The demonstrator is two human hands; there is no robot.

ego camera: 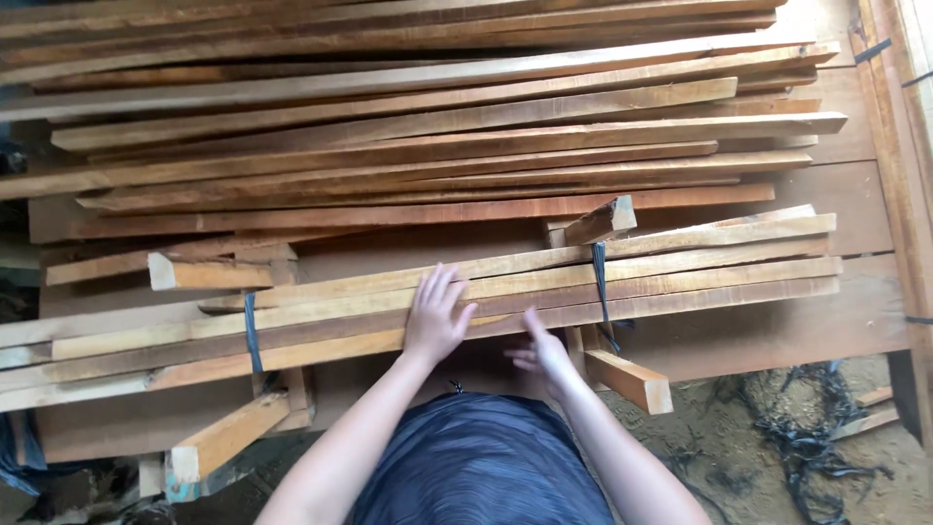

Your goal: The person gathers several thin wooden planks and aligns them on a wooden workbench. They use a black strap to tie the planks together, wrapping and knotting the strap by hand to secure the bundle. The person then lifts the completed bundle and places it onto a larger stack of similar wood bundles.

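Bundle of long wooden slats (pixel 680 262) is seen lying lengthwise across wooden platform (pixel 836 194), near its front edge, bound w/ two dark straps: one strap (pixel 252 333) toward left end, another (pixel 600 282) right of centre. Slats in bundle are stacked flat, approx. four wide, ends roughly flush at right.

Left hand (pixel 435 316) is laid flat on top of bundle, fingers spread, palm down on front slats, just left of centre; nothing is clasped by it. Right hand (pixel 540 356) is placed at front edge of bundle, just beside left hand; fingers loosely extended, index pointed up against lowest slat. Hand is blurred, so whether anything is gripped can't be told.

Short wood block (pixel 632 381) is seen sticking out from under bundle at front, just right of right hand. Similar block (pixel 228 437) projects at front left, below left strap. Another short offcut (pixel 209 273) rests behind bundle at left, and a small one (pixel 603 222) behind it near right strap.

Behind bundle, toward back edge of platform, a large loose pile of long planks (pixel 408 126) is heaped, overlapping at slight angles. Dark blue shirt (pixel 481 457) of person is visible at bottom centre. Tangle of black strapping (pixel 807 428) lies on dirt ground at bottom right.
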